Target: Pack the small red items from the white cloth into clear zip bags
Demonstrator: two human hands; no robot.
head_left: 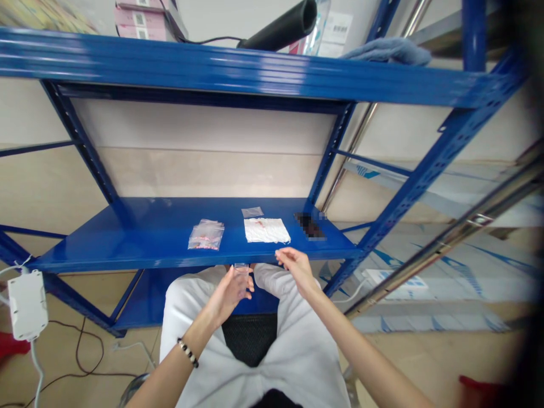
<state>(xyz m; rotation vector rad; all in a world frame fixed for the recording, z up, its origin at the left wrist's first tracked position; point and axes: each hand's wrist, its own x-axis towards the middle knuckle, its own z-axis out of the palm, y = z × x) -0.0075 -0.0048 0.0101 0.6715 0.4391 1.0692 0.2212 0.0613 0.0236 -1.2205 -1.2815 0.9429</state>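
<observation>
Left hand (pixel 227 294), beaded bracelet (pixel 187 352) at wrist: fingers (pixel 249 287) curled and clamped on a small clear plastic item (pixel 241 276), held above the white-clad knees (pixel 267 280).

Right hand (pixel 298 271): fingers (pixel 283 255) slightly apart, holding nothing, at the front edge of a blue steel shelf (pixel 170 259); contact unclear.

On the shelf, left to right: bundled clear bags (pixel 206 235) with pink contents; white sheet (pixel 267 230), small clear bag (pixel 252 212) just behind it; pixelated dark object (pixel 310 226).
</observation>
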